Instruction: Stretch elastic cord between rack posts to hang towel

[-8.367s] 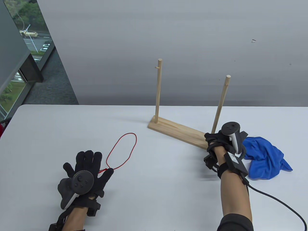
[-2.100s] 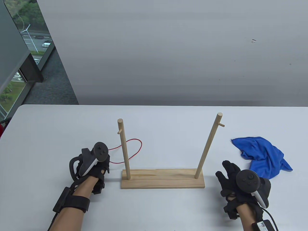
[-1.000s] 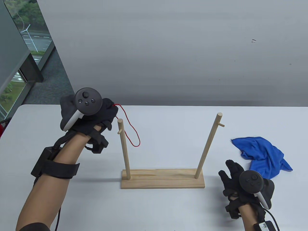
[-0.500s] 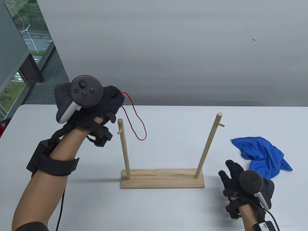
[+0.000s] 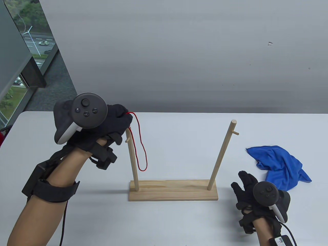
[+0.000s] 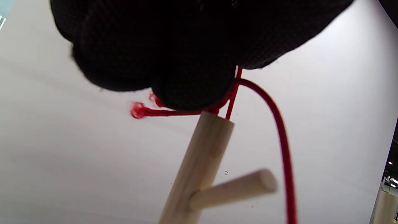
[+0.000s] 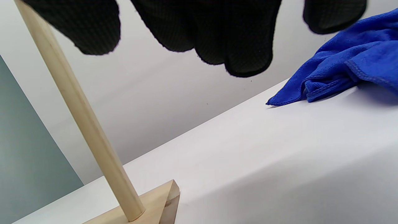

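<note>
A wooden rack (image 5: 173, 190) stands on the white table with a left post (image 5: 132, 159) and a right post (image 5: 221, 156), each with a small peg near the top. My left hand (image 5: 120, 120) pinches the red elastic cord (image 5: 142, 153) right above the left post's top (image 6: 214, 124); the cord's loop hangs down beside the post, and its knotted end (image 6: 138, 110) sticks out by my fingers. My right hand (image 5: 243, 184) rests open on the table right of the rack, holding nothing. The blue towel (image 5: 280, 165) lies crumpled at the right.
The rack's base corner (image 7: 161, 199) and right post (image 7: 77, 115) show close in the right wrist view, with the towel (image 7: 342, 68) beyond. A window and grey wall lie behind the table's far edge.
My left hand lifted the cord off the table, then came down and right, bringing it onto the left post's top. The loop now hangs closer to the post. My right hand barely moved.
</note>
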Demonstrator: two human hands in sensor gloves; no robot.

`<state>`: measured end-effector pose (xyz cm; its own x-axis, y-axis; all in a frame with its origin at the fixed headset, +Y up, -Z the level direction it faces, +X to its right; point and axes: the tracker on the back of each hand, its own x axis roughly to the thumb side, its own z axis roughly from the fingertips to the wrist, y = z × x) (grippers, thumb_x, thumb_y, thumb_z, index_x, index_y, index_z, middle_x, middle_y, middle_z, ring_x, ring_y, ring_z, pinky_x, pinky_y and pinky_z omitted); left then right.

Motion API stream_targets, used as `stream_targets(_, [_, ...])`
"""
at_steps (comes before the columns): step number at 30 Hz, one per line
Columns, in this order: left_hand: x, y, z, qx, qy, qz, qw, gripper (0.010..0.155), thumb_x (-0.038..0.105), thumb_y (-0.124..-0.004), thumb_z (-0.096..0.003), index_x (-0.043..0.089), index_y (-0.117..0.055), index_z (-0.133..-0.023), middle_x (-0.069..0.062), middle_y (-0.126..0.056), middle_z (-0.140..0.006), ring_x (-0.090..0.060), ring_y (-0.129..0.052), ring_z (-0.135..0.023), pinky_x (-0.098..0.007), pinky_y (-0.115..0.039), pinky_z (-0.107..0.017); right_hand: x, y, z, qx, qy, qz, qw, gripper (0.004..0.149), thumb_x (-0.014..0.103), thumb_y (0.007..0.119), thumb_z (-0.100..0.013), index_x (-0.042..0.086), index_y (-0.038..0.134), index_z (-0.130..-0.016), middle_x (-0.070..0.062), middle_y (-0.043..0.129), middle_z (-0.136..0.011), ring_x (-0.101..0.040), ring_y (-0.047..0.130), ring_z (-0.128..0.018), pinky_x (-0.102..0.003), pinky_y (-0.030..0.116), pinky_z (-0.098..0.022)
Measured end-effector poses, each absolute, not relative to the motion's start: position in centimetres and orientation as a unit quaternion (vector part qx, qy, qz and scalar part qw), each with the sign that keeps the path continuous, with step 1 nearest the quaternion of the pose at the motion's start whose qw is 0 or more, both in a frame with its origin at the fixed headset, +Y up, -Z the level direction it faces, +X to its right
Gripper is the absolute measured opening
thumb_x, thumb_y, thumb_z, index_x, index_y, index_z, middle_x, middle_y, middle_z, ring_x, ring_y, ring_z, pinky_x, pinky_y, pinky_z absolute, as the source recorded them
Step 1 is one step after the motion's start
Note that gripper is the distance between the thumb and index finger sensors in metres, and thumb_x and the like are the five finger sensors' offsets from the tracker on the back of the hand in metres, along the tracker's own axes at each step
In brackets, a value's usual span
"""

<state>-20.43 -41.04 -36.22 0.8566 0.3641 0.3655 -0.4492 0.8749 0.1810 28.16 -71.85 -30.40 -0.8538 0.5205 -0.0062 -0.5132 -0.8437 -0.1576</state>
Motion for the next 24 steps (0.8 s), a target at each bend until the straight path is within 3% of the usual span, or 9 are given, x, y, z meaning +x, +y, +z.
stream_targets(16, [-22.6, -43.4, -36.3, 0.128, -0.143, 0.274, 0.943, 0.038, 0.044, -0.090, -0.0391, 0.013, -0.102, -0.058, 0.000, -0.110, -0.029, -0.025, -0.106, -0.021, -0.052, -0.081, -0.050, 28.1, -71.8, -30.3, -0.023, -0.077, 0.959, 0.270, 0.067, 0.051, 0.071, -0.045, 0.012, 0.057, -0.098, -0.020, 0.062, -0.098, -0.041, 0.077, -0.085, -0.072, 0.053, -0.057])
stream_targets(24, [-23.7, -45.5, -37.4, 0.043, -0.136, 0.326, 0.934, 0.040, 0.045, -0.082, -0.0453, 0.017, -0.097, -0.069, 0.000, -0.109, -0.043, -0.027, -0.104, -0.033, -0.054, -0.077, -0.055, 28.0, -71.8, -30.3, -0.021, -0.075, 0.959, 0.271, 0.067, 0.051, 0.071, -0.045, 0.012, 0.057, -0.098, -0.020, 0.062, -0.098, -0.041, 0.077, -0.085, -0.072, 0.053, -0.057])
